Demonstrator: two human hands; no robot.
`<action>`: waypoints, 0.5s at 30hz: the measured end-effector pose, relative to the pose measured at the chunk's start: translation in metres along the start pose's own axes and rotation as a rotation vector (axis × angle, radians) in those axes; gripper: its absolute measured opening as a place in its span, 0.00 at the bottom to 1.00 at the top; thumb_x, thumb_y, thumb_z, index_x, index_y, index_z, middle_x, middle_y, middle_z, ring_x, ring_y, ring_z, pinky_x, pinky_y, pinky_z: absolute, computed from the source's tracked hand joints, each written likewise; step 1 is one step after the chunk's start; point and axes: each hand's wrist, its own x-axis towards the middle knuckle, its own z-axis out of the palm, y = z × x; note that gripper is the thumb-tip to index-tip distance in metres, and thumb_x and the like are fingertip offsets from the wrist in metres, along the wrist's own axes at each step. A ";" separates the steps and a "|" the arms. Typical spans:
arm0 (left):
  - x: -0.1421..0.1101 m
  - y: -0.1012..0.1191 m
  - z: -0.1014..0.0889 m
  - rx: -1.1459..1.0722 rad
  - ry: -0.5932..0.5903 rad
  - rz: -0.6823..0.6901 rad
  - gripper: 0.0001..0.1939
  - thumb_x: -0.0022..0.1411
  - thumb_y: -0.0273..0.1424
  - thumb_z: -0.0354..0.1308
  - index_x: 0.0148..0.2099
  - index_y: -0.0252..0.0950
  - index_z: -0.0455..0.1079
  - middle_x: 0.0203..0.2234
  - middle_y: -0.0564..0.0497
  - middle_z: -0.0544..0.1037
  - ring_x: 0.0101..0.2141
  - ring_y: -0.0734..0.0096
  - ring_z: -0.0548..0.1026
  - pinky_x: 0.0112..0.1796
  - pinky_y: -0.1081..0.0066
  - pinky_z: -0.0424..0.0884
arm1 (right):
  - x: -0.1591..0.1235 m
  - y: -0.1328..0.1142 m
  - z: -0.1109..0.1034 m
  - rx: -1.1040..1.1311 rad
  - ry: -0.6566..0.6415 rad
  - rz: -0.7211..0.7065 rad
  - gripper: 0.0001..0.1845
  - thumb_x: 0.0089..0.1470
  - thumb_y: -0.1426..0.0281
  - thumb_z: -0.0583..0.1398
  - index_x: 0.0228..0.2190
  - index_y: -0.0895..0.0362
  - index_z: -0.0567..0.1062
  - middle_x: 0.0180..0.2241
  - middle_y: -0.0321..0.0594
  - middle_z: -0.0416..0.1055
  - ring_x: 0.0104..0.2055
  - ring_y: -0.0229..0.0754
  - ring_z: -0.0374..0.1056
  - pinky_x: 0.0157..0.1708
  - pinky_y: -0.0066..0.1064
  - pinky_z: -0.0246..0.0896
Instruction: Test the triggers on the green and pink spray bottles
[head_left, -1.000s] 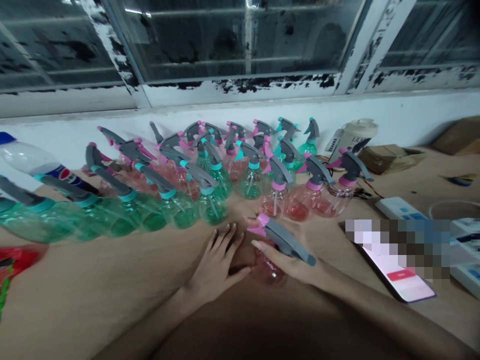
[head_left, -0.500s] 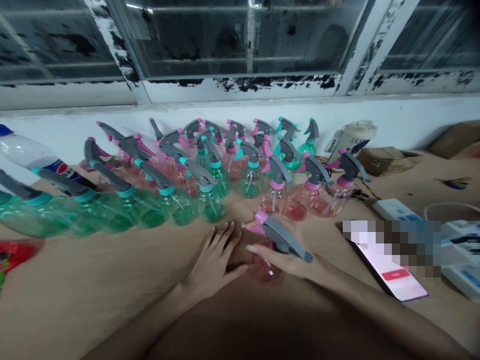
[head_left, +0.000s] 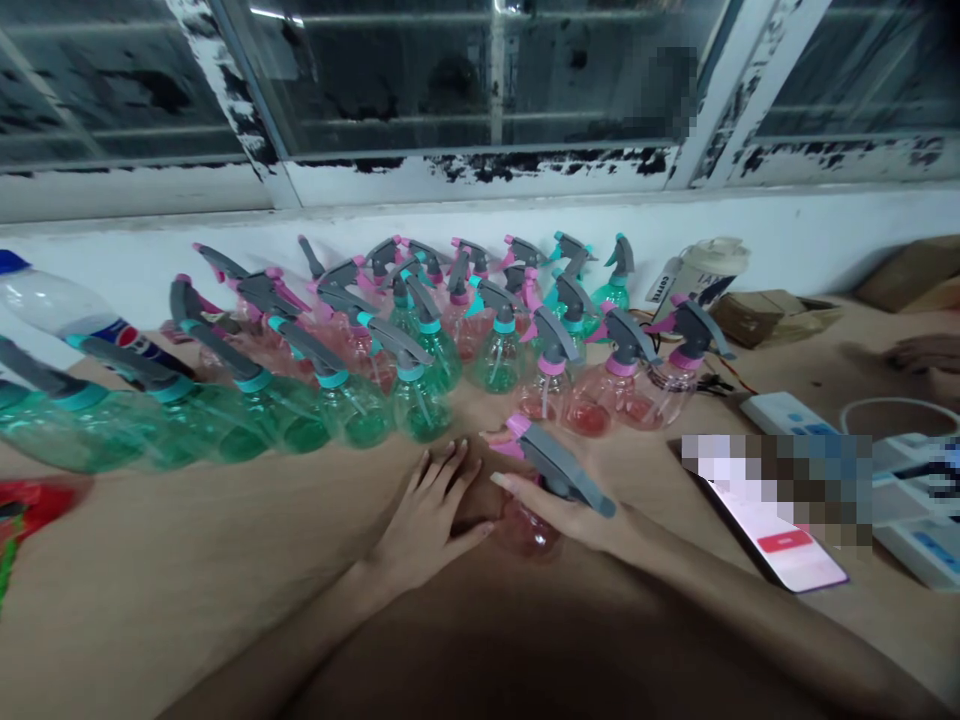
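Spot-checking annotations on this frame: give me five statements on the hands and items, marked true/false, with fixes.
1. The right hand holds a pink spray bottle. True.
2. The left hand is clenched into a fist. False: the left hand lies open on the table.
3. The phone lies to the right of the held bottle in the picture. True.
4. The Pepsi bottle is at the picture's right edge. False: the Pepsi bottle is at the left edge.
5. The front-row green bottles have teal collars. True.
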 end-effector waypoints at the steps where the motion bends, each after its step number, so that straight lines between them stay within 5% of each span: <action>1: 0.000 0.000 0.000 0.001 0.004 0.002 0.38 0.63 0.52 0.45 0.66 0.34 0.45 0.63 0.40 0.52 0.62 0.55 0.51 0.58 0.52 0.50 | 0.000 0.000 0.000 -0.006 -0.009 0.010 0.12 0.51 0.65 0.60 0.38 0.55 0.71 0.28 0.36 0.72 0.28 0.39 0.71 0.30 0.31 0.69; 9: 0.000 0.000 0.003 0.015 0.028 0.014 0.37 0.63 0.52 0.45 0.65 0.33 0.49 0.62 0.39 0.55 0.62 0.53 0.52 0.58 0.50 0.51 | 0.002 -0.002 0.000 -0.036 0.057 -0.093 0.12 0.50 0.70 0.60 0.40 0.54 0.72 0.37 0.41 0.75 0.41 0.44 0.72 0.41 0.35 0.69; 15: 0.001 -0.003 0.004 0.015 0.009 0.027 0.37 0.62 0.52 0.46 0.64 0.33 0.50 0.62 0.39 0.55 0.62 0.53 0.52 0.58 0.49 0.50 | 0.002 0.000 0.000 -0.141 0.032 -0.089 0.08 0.49 0.76 0.55 0.31 0.52 0.70 0.26 0.35 0.72 0.28 0.40 0.70 0.33 0.33 0.70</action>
